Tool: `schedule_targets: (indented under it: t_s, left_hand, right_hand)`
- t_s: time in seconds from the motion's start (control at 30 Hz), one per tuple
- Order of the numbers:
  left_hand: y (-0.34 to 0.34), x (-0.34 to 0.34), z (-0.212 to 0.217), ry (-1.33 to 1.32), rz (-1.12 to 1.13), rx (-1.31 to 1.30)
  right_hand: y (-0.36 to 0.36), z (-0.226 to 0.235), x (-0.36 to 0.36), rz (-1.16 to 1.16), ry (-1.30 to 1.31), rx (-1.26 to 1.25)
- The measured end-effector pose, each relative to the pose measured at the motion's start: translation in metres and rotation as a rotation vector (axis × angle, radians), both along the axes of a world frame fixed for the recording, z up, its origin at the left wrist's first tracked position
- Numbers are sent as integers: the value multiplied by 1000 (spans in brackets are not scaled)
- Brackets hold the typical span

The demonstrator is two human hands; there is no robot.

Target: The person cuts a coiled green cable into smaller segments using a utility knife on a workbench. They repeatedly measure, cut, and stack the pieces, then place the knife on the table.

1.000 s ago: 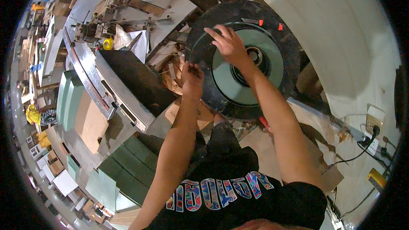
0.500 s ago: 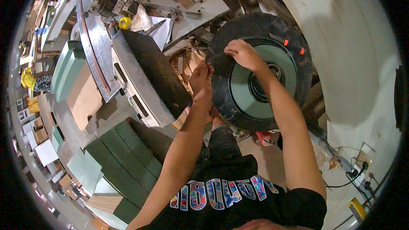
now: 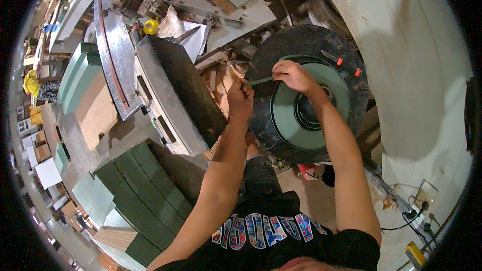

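A big round reel (image 3: 346,55) with a black rough outer face and a pale green inner disc stands in front of me. My right hand (image 3: 292,76) rests on its upper left part and pinches a thin green strip (image 3: 262,81). The strip runs left to my left hand (image 3: 240,98), which grips its other end just off the reel's edge, above some brown cardboard pieces (image 3: 220,81).
A grey machine (image 3: 170,105) with a dark sloped top stands left of my arms. Green and tan foam blocks (image 3: 135,190) lie stacked at lower left. A cluttered bench (image 3: 221,0) is above, a pale wall (image 3: 422,70) at right, cables and a socket (image 3: 416,206) at lower right.
My view has shifted, so the reel sits more central. My right hand moved from the reel's hub to its upper left. A green strip now shows stretched between both hands.
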State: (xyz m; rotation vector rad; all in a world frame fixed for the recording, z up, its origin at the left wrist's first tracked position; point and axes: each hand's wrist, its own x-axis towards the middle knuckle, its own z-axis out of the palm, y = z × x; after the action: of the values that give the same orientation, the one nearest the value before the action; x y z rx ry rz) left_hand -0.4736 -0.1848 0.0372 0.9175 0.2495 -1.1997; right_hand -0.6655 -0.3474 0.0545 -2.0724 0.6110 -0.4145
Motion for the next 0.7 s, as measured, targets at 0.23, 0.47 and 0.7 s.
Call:
schedule_targets:
  t_s: [0.23,0.47,0.7]
  left_hand:
    - [-2,-12,-19,-670,46,593]
    - [30,-26,-23,-1253,-410,708]
    - [60,-16,-10,-1217,-557,678]
  right_hand:
    - [11,5,5,-233,101,-335]
    - [2,-17,57,-763,205,-335]
    - [-12,-9,117,-901,189,-393]
